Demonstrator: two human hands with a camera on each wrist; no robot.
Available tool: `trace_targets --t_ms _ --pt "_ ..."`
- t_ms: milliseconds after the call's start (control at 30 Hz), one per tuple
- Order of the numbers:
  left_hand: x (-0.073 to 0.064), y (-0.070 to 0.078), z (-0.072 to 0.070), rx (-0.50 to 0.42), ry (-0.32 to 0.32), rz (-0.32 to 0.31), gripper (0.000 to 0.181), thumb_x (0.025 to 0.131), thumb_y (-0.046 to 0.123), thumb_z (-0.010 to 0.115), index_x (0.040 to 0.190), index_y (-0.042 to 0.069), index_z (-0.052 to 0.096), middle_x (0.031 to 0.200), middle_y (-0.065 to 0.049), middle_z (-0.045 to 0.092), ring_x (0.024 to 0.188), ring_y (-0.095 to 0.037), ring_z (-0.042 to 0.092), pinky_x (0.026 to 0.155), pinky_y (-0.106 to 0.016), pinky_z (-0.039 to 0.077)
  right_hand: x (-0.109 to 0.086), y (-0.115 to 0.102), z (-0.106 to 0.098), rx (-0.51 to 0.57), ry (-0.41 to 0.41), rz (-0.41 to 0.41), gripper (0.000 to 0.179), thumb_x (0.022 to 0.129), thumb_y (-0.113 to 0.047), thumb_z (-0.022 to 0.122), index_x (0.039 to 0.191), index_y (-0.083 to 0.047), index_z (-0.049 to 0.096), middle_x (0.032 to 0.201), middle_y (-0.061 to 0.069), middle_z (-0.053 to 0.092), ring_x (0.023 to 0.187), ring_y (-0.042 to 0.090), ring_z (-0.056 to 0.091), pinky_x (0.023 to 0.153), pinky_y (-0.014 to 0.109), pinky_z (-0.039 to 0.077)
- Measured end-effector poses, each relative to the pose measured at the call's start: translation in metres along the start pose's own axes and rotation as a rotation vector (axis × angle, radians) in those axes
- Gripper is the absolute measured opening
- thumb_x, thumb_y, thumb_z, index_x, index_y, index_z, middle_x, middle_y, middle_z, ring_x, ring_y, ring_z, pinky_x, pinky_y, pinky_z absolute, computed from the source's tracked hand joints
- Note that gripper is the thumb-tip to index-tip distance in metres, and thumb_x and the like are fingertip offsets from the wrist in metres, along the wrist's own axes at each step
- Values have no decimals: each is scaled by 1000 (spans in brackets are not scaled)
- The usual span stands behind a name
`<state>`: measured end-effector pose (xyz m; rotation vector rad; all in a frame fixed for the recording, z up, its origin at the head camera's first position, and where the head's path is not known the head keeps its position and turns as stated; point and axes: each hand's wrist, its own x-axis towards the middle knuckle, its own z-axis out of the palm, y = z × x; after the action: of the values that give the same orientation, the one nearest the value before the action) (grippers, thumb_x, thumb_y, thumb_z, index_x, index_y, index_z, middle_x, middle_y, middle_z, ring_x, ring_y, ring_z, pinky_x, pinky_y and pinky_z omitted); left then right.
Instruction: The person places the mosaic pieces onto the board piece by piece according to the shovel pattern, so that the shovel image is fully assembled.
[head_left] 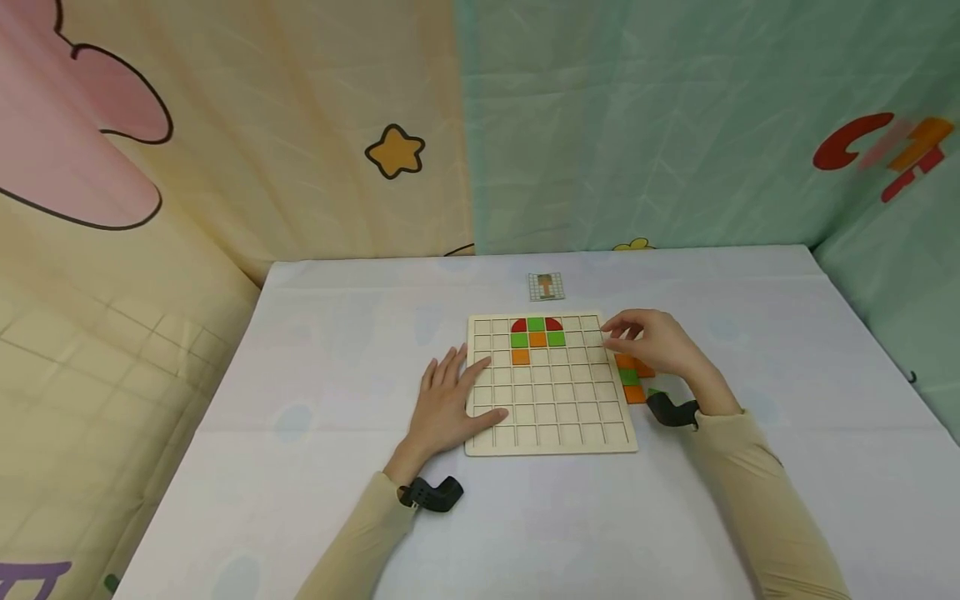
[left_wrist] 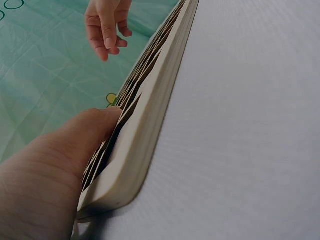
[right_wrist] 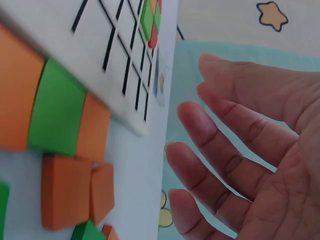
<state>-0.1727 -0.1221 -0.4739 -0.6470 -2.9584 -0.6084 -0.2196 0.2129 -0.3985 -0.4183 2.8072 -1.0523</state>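
A pale wooden grid board (head_left: 558, 417) lies on the table. In its upper part sit two red rounded pieces (head_left: 553, 324), three green squares (head_left: 556, 339) and two orange squares (head_left: 521, 357). My left hand (head_left: 444, 408) rests over the board's left edge with fingers spread; its thumb (left_wrist: 97, 122) lies on the grid in the left wrist view. Over the board's right edge hovers my right hand (head_left: 652, 340). In the right wrist view its fingers (right_wrist: 200, 165) are loosely bent, with nothing between them and the thumb.
Loose orange blocks (right_wrist: 65, 192) and green blocks (right_wrist: 57, 107) lie along the board's right side, under the right hand. Behind the board is a small card (head_left: 546, 287) with a gridded picture. Patterned curtains (head_left: 637, 125) hang beyond the white-covered table (head_left: 337, 333).
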Motion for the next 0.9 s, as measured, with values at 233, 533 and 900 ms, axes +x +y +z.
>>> trace_targets --t_ms 233,533,900 --pt "0 0 0 4 0 -3 81 81 67 55 146 22 37 156 -11 16 143 -25 6 112 -44 -1 -5 15 -5 -40 -67 64 24 87 -20 71 104 -4 70 97 8 63 83 24 55 69 36 45" --pt "0 0 0 -1 -7 -6 81 81 67 55 146 22 37 156 -11 16 143 -25 5 112 -43 -2 -7 23 -4 -84 -120 53 30 80 -18 77 103 0 70 97 11 61 84 25 52 74 39 43" --pt "1 1 0 1 -14 -13 81 81 67 55 146 23 37 156 -11 16 143 -25 5 112 -43 -3 -8 27 -4 -105 -119 59 23 80 -13 76 99 -2 72 93 8 59 78 22 50 68 35 41"
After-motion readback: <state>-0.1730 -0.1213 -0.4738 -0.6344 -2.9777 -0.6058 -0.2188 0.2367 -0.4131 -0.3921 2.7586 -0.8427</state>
